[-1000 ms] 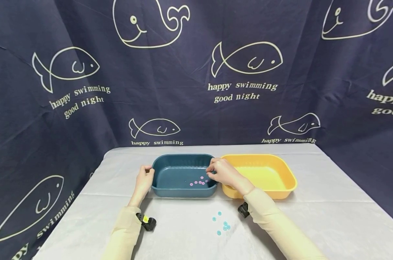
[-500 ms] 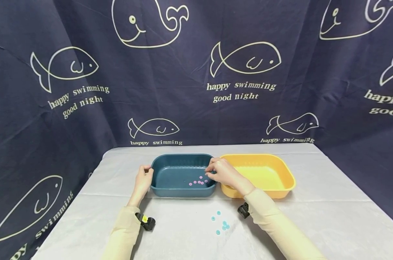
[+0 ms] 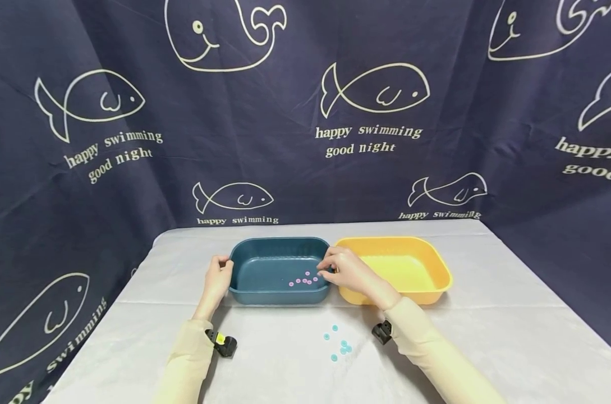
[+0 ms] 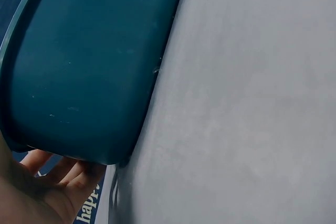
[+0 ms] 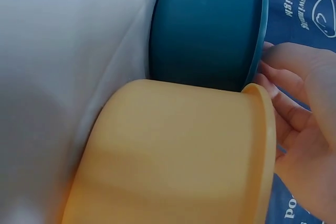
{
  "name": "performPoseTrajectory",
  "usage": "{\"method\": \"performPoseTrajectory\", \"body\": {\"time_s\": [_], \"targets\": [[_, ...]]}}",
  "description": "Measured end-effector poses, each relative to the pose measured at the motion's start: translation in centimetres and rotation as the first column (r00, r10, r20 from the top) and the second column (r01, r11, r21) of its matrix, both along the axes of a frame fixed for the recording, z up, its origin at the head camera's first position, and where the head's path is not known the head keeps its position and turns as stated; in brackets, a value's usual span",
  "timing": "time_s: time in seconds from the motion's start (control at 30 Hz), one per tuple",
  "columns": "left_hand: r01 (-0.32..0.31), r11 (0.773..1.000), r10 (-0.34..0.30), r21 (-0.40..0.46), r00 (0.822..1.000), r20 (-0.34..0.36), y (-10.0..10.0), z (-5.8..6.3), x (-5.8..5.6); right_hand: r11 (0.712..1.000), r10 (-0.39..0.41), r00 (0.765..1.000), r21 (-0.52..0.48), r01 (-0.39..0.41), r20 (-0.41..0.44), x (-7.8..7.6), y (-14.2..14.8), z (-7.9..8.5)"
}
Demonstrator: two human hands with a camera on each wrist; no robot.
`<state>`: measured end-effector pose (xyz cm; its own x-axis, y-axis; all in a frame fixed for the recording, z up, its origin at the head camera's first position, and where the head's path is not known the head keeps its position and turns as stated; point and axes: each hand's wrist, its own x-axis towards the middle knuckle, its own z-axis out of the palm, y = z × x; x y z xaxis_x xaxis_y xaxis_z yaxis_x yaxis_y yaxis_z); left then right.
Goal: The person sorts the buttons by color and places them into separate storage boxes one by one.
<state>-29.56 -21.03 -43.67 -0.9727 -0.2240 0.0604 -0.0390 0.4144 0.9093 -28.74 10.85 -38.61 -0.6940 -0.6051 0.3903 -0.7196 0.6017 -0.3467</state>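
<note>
The right hand (image 3: 349, 270) is curling over the blue tray's (image 3: 280, 298) right end in the head view; the pink rings (image 3: 304, 280) are lying inside, just left of its fingertips, far from the left hand (image 3: 217, 278). Compared with half a second ago, it is sitting slightly nearer the front. Left wrist view: fingers are touching the end wall; gripping, I cannot tell. Right wrist view: fingers are hiding behind the rims; pinching, I cannot tell.

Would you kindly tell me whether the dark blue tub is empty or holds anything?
The dark blue tub is not empty: the head view shows small pink pieces lying on its floor, nearer its right end.
</note>
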Motion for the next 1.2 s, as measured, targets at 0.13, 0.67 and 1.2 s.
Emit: {"method": "performPoseTrajectory", "body": {"time_s": [0.13,0.67,1.2], "targets": [[0.003,1.0,-0.003,-0.003,1.0,-0.003,0.0,0.1,-0.1,1.0,0.001,1.0,-0.005,-0.001,-0.02,0.4,0.1,0.1],[0.006,1.0,-0.006,-0.005,1.0,0.006,-0.1,0.1,-0.2,1.0,0.007,1.0,-0.019,-0.007,-0.015,2.9,0.6,0.4],[0.014,1.0,-0.014,-0.009,1.0,0.02,0.0,0.2,0.3,0.997,0.07,0.997,-0.01,-0.07,0.013,5.2,1.1,0.5]]}}
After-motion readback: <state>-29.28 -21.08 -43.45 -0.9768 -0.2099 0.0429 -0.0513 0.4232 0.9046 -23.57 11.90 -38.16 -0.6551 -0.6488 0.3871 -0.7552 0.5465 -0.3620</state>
